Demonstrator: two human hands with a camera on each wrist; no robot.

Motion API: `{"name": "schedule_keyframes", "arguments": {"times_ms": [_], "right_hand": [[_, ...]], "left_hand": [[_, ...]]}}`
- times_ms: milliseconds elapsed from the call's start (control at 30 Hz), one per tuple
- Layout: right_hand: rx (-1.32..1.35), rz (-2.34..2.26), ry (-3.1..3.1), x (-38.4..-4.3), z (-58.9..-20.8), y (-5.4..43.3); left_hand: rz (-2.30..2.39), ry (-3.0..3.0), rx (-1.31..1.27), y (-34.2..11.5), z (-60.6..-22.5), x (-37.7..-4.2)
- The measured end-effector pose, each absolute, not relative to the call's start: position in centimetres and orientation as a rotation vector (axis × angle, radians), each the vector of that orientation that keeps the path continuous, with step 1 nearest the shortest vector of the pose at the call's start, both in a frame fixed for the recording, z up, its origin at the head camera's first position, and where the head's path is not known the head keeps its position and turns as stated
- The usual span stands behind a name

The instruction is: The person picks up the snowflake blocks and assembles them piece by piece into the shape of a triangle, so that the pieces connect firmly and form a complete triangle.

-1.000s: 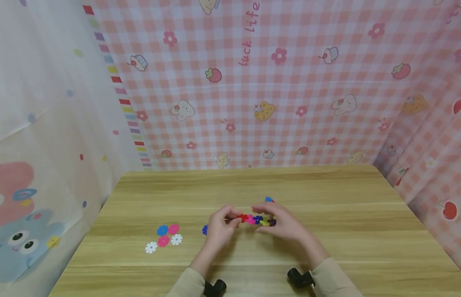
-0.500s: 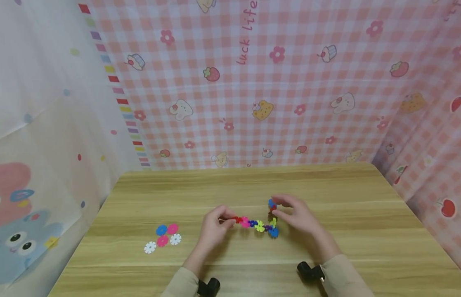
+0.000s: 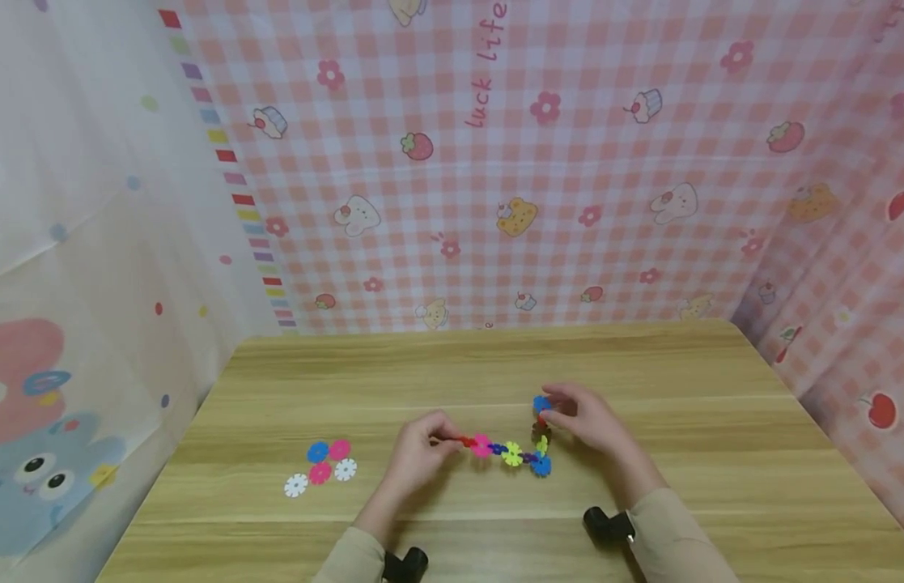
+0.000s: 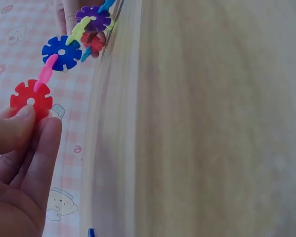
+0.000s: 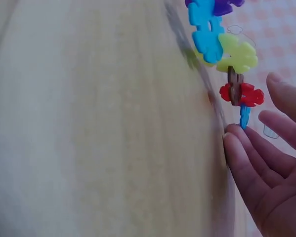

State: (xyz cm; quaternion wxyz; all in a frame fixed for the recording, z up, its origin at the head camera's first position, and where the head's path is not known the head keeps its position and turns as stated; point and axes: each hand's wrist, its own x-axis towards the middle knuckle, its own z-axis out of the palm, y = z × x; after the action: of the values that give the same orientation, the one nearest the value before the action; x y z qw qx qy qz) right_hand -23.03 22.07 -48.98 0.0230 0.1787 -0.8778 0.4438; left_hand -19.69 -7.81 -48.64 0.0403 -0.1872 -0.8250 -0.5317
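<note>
My left hand (image 3: 422,445) pinches a red notched building disc (image 4: 31,98) between thumb and fingers. It is the left end of a chain of interlocking discs joined at their slots: a pink disc (image 3: 481,445), a dark blue disc (image 4: 62,53), a yellow disc (image 3: 511,454), a purple disc (image 4: 93,19) and a blue disc (image 3: 541,465) at the bend. From there the chain turns away through yellow, brown (image 5: 234,86) and red (image 5: 251,95) to a blue end disc (image 3: 541,403). My right hand (image 3: 586,417) has its fingertips at that end, thumb apart from the fingers.
To the left, several loose discs lie flat on the wooden table (image 3: 677,380): a blue disc (image 3: 318,452), two pink discs (image 3: 340,449) and two white discs (image 3: 295,485). A checked pink curtain (image 3: 495,267) hangs behind the table's far edge.
My right hand has moved right, from around the chain's middle to its far end, uncovering the bend. My left hand keeps its pinch and has shifted slightly left and nearer.
</note>
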Motion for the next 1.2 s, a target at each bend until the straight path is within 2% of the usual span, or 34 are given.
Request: {"name": "schedule_keyframes", "arguments": {"times_ms": [667, 933, 1200], "right_hand": [[0.339, 1.303, -2.634, -22.6, -48.5, 20.0], [0.3, 1.285, -2.583, -22.4, -48.1, 19.3], [0.307, 1.265, -2.585, -22.3, -47.6, 18.9]], "left_hand": [[-1.525, -2.737, -0.725, -9.2, -48.1, -20.1], [-1.552, -2.689, -0.605, -12.3, -47.3, -20.9], [-1.593, -2.728, -0.547, -14.6, -48.0, -21.4]]}}
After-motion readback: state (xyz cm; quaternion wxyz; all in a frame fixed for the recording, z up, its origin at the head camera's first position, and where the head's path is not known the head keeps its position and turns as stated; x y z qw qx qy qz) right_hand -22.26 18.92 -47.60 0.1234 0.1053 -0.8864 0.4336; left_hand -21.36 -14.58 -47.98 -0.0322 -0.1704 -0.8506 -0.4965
